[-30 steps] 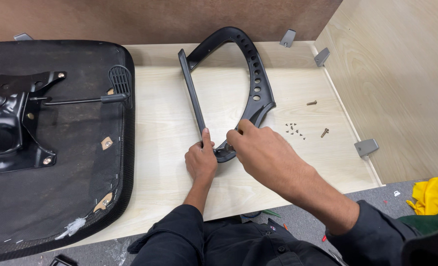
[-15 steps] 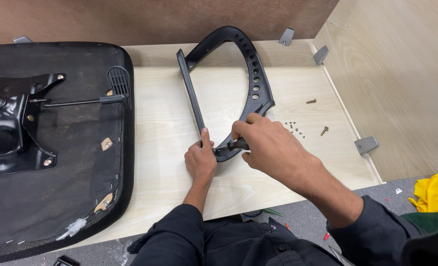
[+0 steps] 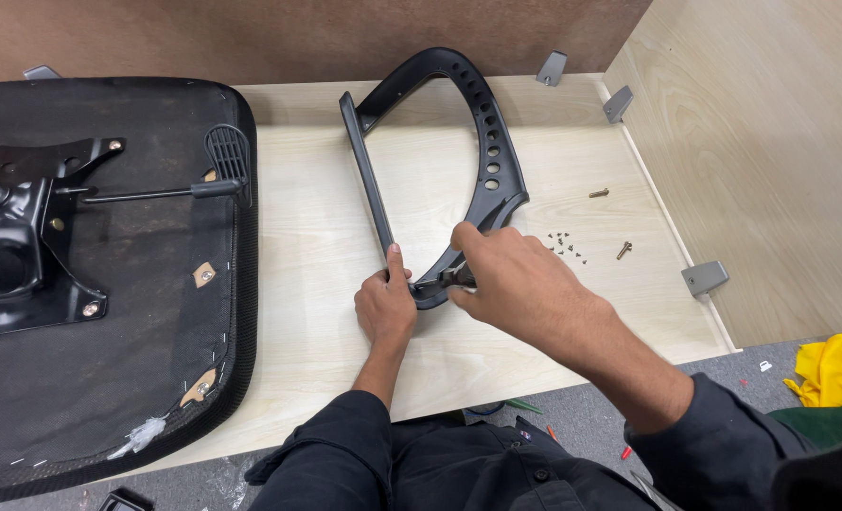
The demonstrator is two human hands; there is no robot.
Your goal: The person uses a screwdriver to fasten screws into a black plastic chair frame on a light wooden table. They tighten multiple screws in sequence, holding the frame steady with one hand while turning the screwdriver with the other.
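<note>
The left hand (image 3: 385,305) grips the straight bar of a curved black plastic armrest (image 3: 493,151), perforated with oval holes, lying on the pale wood-grain surface (image 3: 317,255). The right hand (image 3: 516,279) clasps its lower end.

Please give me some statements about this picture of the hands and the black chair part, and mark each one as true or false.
1. Both hands are at the near end of the black armrest frame. True: the left hand and the right hand meet there.
2. The upturned seat base lies to the right of the frame. False: it lies to the left.
3. Small screws lie loose on the wooden board, right of the right hand. True.
4. The frame's curved side has no holes. False: a row of holes runs along it.
5. A yellow cloth lies on the seat base. False: it lies at the right edge, off the board.
</note>
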